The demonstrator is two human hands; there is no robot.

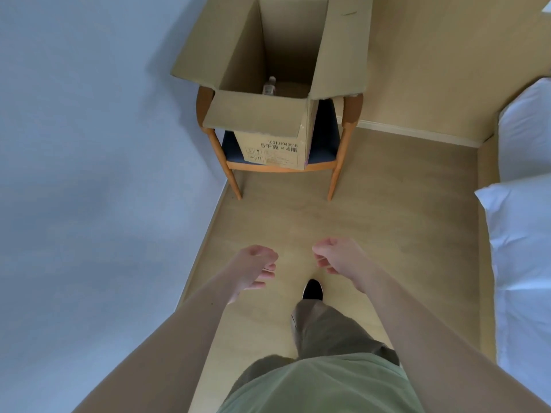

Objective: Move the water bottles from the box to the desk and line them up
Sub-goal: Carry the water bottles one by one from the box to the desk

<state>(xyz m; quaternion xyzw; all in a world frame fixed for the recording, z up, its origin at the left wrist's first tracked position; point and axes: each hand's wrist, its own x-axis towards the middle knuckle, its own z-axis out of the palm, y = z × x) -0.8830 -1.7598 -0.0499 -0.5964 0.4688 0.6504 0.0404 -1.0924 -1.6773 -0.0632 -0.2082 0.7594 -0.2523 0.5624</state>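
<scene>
An open cardboard box (pixel 277 144) with its flaps spread stands on a wooden chair ahead of me. Inside it, near the front wall, the top of one clear water bottle (pixel 269 84) shows; the rest of the box's inside is mostly hidden. My left hand (pixel 256 268) and my right hand (pixel 335 256) hang in front of me over the floor, well short of the box. Both have loosely curled fingers and hold nothing. No desk is in view.
The wooden chair (pixel 234 180) with a blue seat stands in the corner against a pale wall (pixel 89 174) on the left. A white bed (pixel 524 234) runs along the right. Light wood floor (pixel 372 228) lies between me and the chair.
</scene>
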